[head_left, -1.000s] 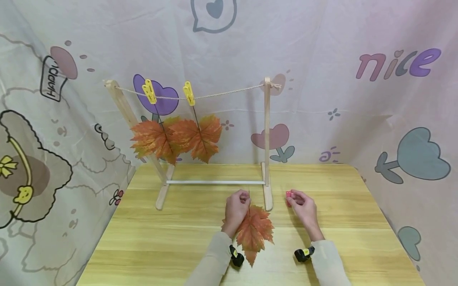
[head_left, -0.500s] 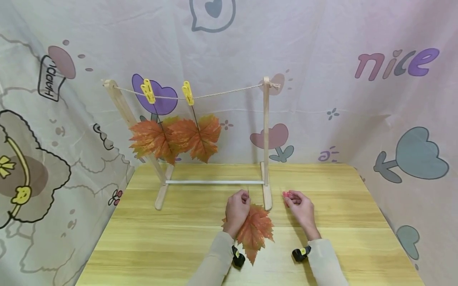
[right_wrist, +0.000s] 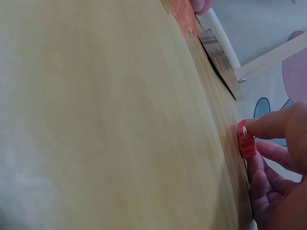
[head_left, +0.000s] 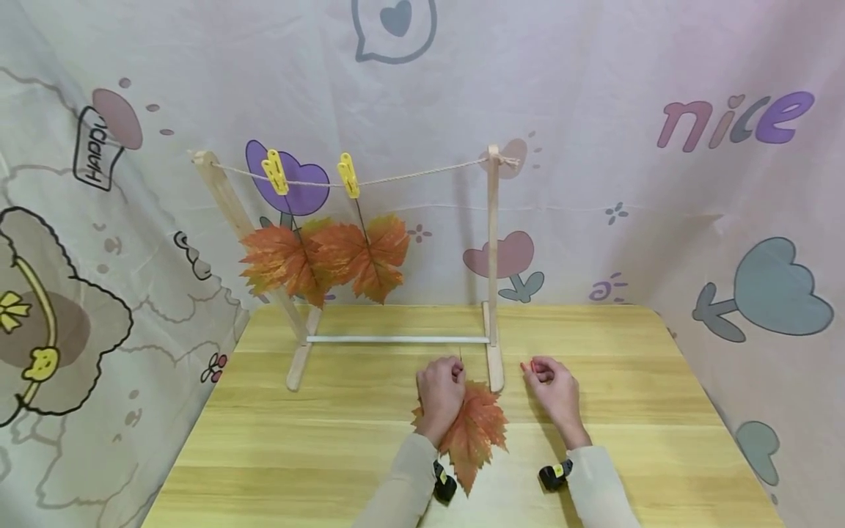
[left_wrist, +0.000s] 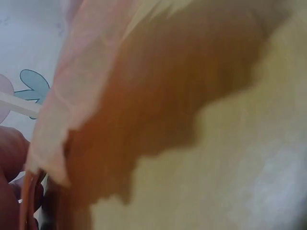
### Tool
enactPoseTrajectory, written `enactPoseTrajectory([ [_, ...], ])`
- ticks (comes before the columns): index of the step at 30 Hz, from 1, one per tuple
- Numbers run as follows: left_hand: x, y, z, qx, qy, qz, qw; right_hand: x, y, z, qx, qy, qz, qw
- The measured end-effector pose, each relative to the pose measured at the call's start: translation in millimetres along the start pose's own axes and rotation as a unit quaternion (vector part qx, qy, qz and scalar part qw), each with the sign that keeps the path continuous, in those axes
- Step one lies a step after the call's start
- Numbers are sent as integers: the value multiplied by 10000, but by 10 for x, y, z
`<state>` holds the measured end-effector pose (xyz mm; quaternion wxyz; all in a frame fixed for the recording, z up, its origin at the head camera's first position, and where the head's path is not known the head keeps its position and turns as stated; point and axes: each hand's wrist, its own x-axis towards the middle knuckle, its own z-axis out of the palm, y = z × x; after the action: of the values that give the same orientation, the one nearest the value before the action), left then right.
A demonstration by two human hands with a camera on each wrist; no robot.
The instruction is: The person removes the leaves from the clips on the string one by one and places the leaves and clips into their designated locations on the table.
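The left hand (head_left: pixel 441 394) pinches the thin stem of an orange-red maple leaf (head_left: pixel 474 429), which hangs beneath and beside the fingers; the leaf fills much of the left wrist view as a blurred shape. A small red clip (right_wrist: pixel 246 140) is pinched between thumb and fingers of the right hand (head_left: pixel 557 389), right of the rack's foot. Two yellow clips (head_left: pixel 274 173) (head_left: pixel 348 176) grip the rope (head_left: pixel 422 174), each with an orange leaf (head_left: pixel 290 257) (head_left: pixel 371 253) hanging by its stem.
A wooden rack with a right post (head_left: pixel 493 249), a left post (head_left: pixel 227 198) and a white crossbar (head_left: pixel 396 339) stands at the back of the wooden table (head_left: pixel 264 455). Behind it hangs a printed cloth (head_left: pixel 587 88).
The red clip has turned in the right hand's fingers, and that hand has shifted slightly left. The left hand keeps hold of the leaf stem with little movement.
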<state>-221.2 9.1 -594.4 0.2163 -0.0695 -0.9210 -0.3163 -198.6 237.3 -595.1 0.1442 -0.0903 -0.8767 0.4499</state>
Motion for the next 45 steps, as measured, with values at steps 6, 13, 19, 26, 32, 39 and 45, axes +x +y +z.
enactPoseTrajectory([
  [6, -16, 24, -25, 110, -128, -296, 9994, -2, -6, -4, 43, 12, 8, 10000],
  [13, 0, 9, -58, 78, -220, -315, 9992, 19, 6, -31, 591, -48, 220, 9980],
  [19, 30, 17, -106, -155, -403, -327, 9985, 40, 13, -104, 803, -126, 354, 9961],
  [26, 36, 6, -221, -302, -492, -318, 9978, 2, 9, -206, 1062, -156, 384, 9935],
  [32, 68, 6, -346, -1036, -502, -165, 9932, -4, -52, -269, 1141, -203, 334, 9927],
  [39, 112, 16, -513, -1904, -503, -196, 9802, -20, -214, -344, 1387, -223, 88, 9900],
  [45, 130, 5, -672, -2416, -370, -36, 9697, -49, -416, -395, 1610, -261, -52, 9866],
])
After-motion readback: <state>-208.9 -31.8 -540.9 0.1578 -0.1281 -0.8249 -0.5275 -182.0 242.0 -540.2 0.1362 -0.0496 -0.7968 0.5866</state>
